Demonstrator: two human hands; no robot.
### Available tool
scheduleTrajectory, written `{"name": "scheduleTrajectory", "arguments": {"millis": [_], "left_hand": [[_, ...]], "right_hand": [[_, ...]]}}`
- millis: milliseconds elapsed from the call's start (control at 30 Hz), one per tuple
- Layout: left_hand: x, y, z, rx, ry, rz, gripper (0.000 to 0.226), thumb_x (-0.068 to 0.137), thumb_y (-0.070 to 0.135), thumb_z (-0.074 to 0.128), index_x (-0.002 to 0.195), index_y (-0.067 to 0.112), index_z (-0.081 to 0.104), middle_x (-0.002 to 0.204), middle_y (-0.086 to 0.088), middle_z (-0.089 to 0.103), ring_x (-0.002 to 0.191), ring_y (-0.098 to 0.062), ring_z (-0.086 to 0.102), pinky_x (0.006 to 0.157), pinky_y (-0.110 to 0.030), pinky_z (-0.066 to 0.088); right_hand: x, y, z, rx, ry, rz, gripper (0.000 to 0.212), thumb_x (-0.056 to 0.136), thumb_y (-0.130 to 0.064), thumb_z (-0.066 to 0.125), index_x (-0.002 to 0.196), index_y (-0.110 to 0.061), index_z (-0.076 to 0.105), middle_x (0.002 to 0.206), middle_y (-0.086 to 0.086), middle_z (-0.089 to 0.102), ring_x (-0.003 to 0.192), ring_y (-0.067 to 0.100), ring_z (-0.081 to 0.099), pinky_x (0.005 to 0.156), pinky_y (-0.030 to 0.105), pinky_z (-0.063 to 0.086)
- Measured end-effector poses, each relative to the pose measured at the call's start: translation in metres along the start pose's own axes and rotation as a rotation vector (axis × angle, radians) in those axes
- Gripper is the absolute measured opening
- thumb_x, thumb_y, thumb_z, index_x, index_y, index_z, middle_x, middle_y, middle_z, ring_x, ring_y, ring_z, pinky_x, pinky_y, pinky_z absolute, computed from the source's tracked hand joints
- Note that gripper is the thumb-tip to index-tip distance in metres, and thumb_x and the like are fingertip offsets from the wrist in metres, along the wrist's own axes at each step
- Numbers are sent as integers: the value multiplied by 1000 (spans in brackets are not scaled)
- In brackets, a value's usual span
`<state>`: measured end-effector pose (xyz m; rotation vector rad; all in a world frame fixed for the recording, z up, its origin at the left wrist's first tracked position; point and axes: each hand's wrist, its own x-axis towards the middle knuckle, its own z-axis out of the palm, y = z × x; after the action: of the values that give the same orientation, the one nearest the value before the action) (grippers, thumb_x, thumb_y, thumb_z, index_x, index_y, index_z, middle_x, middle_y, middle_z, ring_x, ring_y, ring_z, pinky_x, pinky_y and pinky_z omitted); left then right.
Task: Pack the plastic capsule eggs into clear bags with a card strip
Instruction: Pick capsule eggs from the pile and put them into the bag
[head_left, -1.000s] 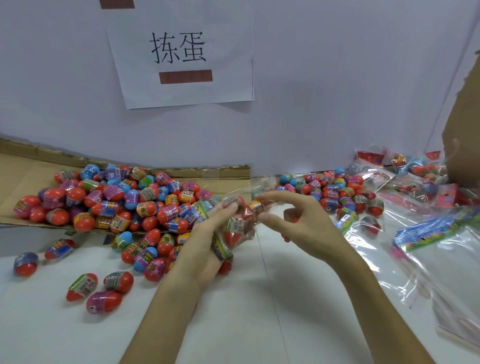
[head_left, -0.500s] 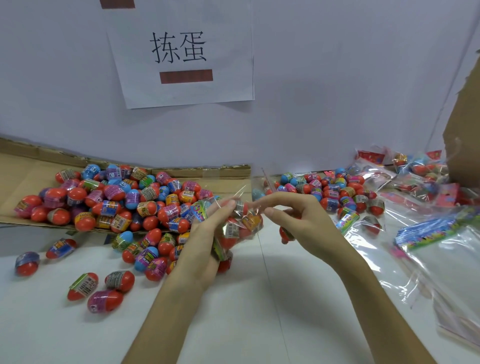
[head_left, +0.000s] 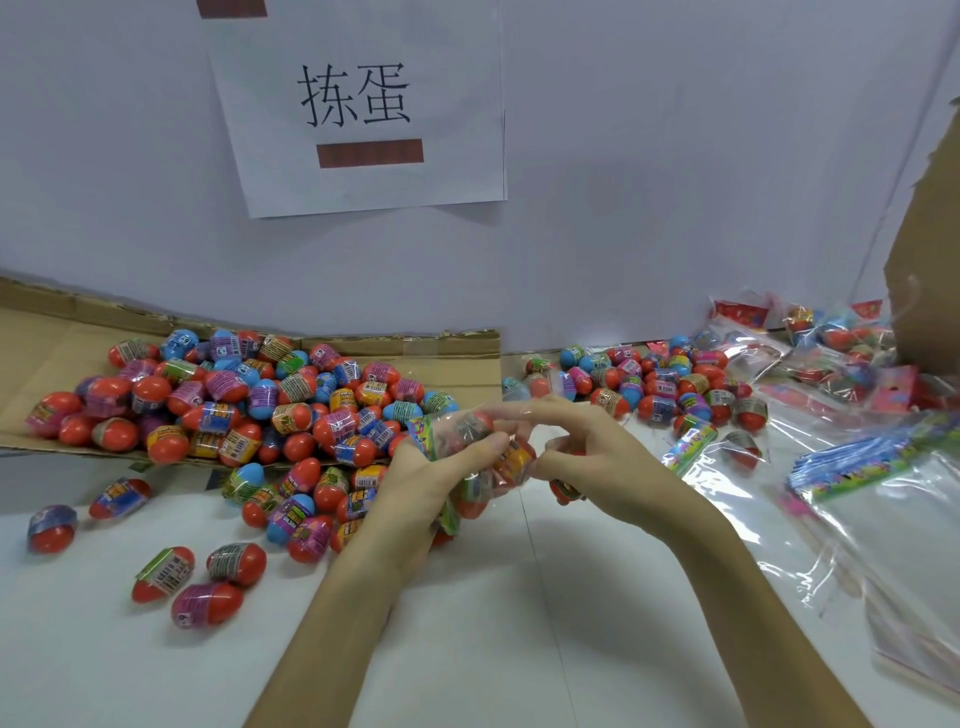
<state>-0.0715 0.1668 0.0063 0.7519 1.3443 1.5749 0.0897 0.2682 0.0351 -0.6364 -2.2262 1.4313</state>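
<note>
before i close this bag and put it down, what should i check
1. Left hand grips the clear bag: ok.
2. Right hand pinches the bag's mouth: ok.
3. Card strip inside, along the bag's left edge: ok.
4. Count of capsule eggs in the bag: cannot tell, film and fingers hide them.
5. Mouth sealed: cannot tell.
6. Bare table in front for setting it down: ok.
</note>
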Motion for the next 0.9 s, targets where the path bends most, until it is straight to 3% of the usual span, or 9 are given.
{"name": "scheduleTrajectory", "arguments": {"millis": [100,167,300,400,500,567,733,833,900], "left_hand": [[1,-1,0,35,9,14,55,65,31,94,115,16,75,107,-9,79,105,-27,75,98,-49,59],[1,-1,0,13,-10,28,43,67,32,95,106,21,81,106,-10,80,103,-27,76,85,-41,63],[0,0,2,-27,-10,49,44,67,33,84,108,17,80,104,-12,80,98,-25,78,71,-29,62],[-1,1,5,-27,36,36,67,63,39,91,120,10,71,108,-13,79,104,-28,76,86,-39,62],[-2,2,3,-84,53,2,82,69,45,91,134,5,61,120,-14,75,113,-29,73,104,-49,54],[-1,3,4,-146,64,-20,86,71,48,86,139,6,57,126,-15,73,117,-30,70,108,-51,51],[5,1,7,-222,110,20,33,93,38,64,109,12,74,108,-11,79,106,-28,75,93,-45,61],[9,-1,5,-220,59,17,31,98,36,59,102,13,80,111,-15,78,107,-34,74,96,-57,57],[9,-1,4,-181,29,21,30,88,37,69,104,14,80,110,-14,78,106,-32,75,92,-52,61]], "right_hand": [[0,0,2,-34,-7,-2,55,93,-1,61,123,-46,68,113,-3,53,64,8,53,66,25,54],[0,1,1,-52,-2,-14,49,92,-6,65,123,-44,69,112,0,53,63,8,53,62,22,52],[0,1,2,-91,26,-33,27,91,-23,74,107,-45,73,107,-4,55,70,28,56,57,26,51],[2,1,7,-107,127,-85,27,93,-26,73,99,-52,72,98,-9,58,73,32,57,61,37,51],[4,3,12,-96,274,-152,30,94,-22,72,102,-51,73,97,-5,59,68,14,54,61,31,49],[5,3,13,-75,364,-179,31,93,-21,72,100,-51,73,95,-4,57,70,11,52,62,31,50],[7,3,11,-36,492,-186,26,96,-17,69,104,-41,76,96,-5,60,83,20,58,65,32,54],[6,3,8,-18,527,-170,24,96,-17,68,103,-38,76,101,-10,64,89,13,61,67,29,55],[6,3,7,-7,520,-175,25,97,-17,68,102,-41,75,100,-16,63,92,9,60,68,26,54]]}}
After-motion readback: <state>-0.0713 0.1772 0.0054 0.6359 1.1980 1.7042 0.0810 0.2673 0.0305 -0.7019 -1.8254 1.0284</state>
